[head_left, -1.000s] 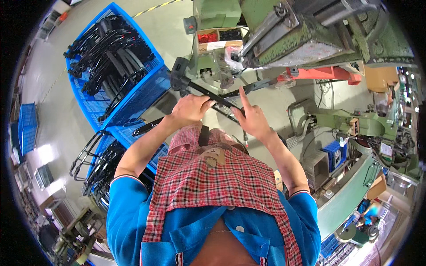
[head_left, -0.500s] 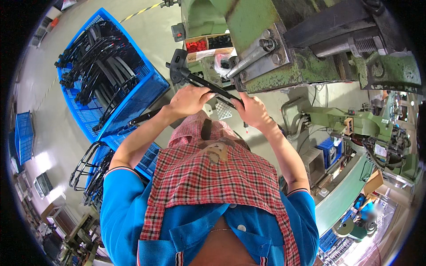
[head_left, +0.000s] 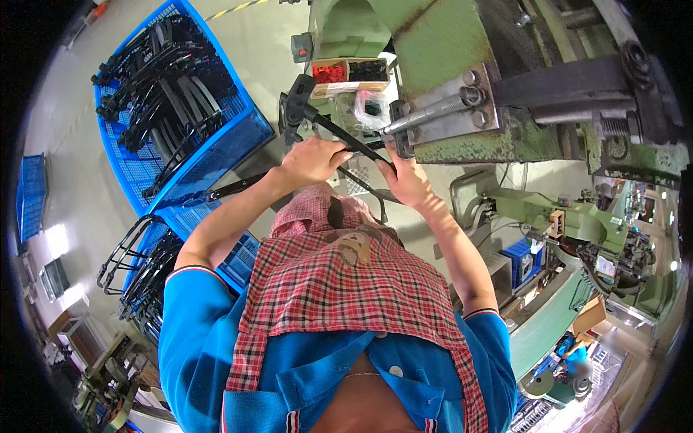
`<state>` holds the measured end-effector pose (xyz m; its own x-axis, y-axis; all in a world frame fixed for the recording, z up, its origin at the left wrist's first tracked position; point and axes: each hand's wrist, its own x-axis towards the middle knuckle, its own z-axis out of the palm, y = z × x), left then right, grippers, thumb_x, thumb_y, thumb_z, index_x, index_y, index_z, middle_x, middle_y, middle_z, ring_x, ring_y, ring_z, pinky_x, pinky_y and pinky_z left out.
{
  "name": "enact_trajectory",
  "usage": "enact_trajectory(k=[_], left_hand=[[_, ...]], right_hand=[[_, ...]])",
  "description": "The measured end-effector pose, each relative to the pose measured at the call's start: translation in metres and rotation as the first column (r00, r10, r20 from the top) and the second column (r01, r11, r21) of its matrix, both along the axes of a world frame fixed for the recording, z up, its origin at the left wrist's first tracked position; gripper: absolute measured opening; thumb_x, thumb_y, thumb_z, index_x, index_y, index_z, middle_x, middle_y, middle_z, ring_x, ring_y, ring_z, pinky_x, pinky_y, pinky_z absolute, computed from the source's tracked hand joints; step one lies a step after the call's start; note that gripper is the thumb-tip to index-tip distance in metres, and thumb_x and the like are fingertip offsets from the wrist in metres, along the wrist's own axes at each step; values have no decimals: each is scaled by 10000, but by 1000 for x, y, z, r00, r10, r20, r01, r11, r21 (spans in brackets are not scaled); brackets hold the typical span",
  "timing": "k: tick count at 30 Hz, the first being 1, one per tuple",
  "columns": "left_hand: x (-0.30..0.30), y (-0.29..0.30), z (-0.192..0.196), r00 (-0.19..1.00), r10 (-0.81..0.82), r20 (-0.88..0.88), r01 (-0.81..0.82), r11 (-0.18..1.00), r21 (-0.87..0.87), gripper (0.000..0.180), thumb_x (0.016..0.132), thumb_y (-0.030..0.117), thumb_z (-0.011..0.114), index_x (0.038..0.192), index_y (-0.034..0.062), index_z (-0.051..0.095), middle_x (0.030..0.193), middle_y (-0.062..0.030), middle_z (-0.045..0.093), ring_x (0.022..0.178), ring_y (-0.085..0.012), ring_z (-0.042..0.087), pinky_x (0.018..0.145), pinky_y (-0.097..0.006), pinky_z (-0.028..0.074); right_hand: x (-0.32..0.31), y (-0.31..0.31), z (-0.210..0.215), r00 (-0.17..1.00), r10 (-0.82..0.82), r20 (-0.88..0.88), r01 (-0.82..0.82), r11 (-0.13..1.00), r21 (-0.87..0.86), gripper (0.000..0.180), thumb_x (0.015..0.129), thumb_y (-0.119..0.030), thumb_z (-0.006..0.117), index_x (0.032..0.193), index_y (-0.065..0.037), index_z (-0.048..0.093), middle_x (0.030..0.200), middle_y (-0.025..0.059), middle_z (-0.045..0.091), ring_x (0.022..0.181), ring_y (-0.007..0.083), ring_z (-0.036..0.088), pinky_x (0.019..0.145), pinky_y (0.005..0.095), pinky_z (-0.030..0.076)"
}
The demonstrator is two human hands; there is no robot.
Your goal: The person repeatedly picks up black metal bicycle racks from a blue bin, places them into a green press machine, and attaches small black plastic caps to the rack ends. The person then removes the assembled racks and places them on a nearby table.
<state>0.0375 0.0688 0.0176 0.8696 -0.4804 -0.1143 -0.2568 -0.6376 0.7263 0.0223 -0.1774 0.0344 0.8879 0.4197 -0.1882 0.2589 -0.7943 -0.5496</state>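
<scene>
A black metal tube assembly [head_left: 345, 136] with a broad end fitting [head_left: 297, 97] lies slantwise between my hands, in front of the green machine. My left hand [head_left: 312, 160] is closed around its parts near the fitting, thumb toward the right. My right hand [head_left: 410, 182] grips the tube's lower right end, just under a steel rod [head_left: 433, 114] on the machine. A thinner black bar [head_left: 359, 181] slants below the tube, between the hands. The fingers on the far side of the tube are partly hidden.
A blue plastic crate [head_left: 254, 137] full of black tube parts stands at the left, with more such parts [head_left: 148, 285] below it. The green machine [head_left: 447, 50] rises ahead. A cardboard box [head_left: 333, 88] holds small red and black pieces. Another green machine [head_left: 548, 213] stands at the right.
The whole view has shifted slightly. The tube assembly has turned a little in my hands, and the thinner bar now shows apart below it. Both hands keep their hold.
</scene>
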Motion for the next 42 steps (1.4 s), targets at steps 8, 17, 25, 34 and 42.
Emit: enact_trajectory(k=[8,17,25,34,42], left_hand=[[-2,3,-11,995,-79,68,67,984,163,320,923,381,524,913,82,639,911,-159,666,853,-372,640,747,-483,512],[209,-42,-52,959,-103,264,72,990,125,195,852,209,562,931,51,646,874,-185,656,850,-387,640,743,-488,509],[258,-110,-119,856,-182,483,67,967,245,135,718,93,667,834,33,701,879,-171,697,830,-330,692,702,-412,569],[227,-104,-74,909,-83,408,-40,958,284,164,745,81,644,901,48,683,905,-167,692,858,-329,686,719,-422,563],[115,-38,-4,985,-70,157,111,957,-269,72,771,101,652,819,54,679,785,-125,664,748,-264,664,699,-378,524]], right_hand=[[1,-14,-61,935,67,349,-116,986,122,602,950,-236,533,1487,-183,266,772,303,600,742,463,595,613,436,493],[6,-9,-45,965,101,242,-102,995,-11,579,912,-253,583,1447,-150,387,1280,195,523,1149,382,499,987,488,380],[5,-8,-45,942,79,326,-44,993,-111,508,867,-264,590,1353,-143,507,1138,127,596,1027,330,560,917,456,435],[3,-9,-40,980,67,187,-59,997,-48,524,942,-156,565,1424,-49,388,1225,197,565,1025,302,556,927,345,425],[5,-15,-47,999,23,35,-24,999,27,530,937,-187,560,1424,-80,381,1226,290,548,1135,432,531,888,399,470]])
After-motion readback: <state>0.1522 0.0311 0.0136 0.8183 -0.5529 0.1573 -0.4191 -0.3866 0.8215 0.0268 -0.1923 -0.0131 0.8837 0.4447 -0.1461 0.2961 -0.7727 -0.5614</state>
